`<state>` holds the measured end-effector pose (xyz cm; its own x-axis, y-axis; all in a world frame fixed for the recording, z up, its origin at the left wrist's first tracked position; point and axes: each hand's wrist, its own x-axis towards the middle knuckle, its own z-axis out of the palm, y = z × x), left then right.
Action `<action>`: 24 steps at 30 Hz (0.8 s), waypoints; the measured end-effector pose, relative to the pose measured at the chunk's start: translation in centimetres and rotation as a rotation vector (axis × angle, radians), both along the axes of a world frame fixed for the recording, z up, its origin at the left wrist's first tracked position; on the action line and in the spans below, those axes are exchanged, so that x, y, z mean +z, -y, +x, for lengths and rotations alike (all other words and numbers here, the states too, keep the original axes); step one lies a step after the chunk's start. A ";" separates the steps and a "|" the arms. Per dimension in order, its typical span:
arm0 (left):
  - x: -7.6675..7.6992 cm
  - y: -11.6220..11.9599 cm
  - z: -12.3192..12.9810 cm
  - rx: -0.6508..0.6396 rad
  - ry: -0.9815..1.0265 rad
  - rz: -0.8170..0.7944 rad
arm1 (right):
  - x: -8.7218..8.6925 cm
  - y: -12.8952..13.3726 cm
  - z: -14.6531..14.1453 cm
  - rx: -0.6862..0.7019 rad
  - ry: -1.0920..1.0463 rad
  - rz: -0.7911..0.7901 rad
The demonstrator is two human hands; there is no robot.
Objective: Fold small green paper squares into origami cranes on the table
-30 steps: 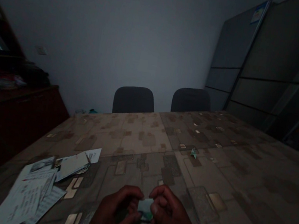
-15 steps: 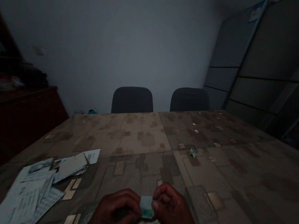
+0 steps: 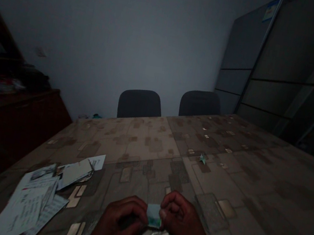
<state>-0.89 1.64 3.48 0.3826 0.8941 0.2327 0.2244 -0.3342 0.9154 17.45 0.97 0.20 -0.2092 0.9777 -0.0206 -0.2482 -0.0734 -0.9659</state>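
One small paper slip (image 3: 153, 215) down at six o'clock, pale up top and greenish along the bottom. Pinched at its nine o'clock edge by thumb and fingers of the left hand (image 3: 121, 219), same deal at three o'clock with the right hand (image 3: 184, 219). Can't tell if folded or in how many layers, way too dim. Can't tell whether touching the patterned tablecloth (image 3: 148, 171) or just above it. Main risks, tbh: a rip or crooked crease from uneven tugging between those two pinches, or a lost grip from having so little edge caught. Easy to misjudge an edge in light this bad, too. Less of a worry: from the slip, loose papers (image 3: 28, 196) at nine o'clock, well clear of both hands, and a tiny green folded thing (image 3: 203, 159) at about one o'clock, probably light enough to go flying from one careless bump.
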 end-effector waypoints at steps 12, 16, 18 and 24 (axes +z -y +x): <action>-0.4 0.4 0.1 -0.006 0.017 0.066 | 0.7 0.4 -0.3 -0.037 0.034 -0.003; 0.1 0.5 -0.1 -0.051 -0.048 0.135 | 0.5 0.5 -0.2 -0.014 0.053 0.044; -0.1 0.5 -0.3 -0.042 -0.061 0.146 | 0.4 0.5 -0.2 -0.004 0.049 0.052; 0.0 0.5 -0.1 -0.050 -0.030 0.131 | 0.3 0.4 -0.1 0.005 0.057 0.064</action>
<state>-1.04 1.15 3.44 0.4341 0.8366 0.3342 0.2312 -0.4620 0.8562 17.37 0.55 0.51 -0.2145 0.9763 0.0295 -0.1923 -0.0126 -0.9813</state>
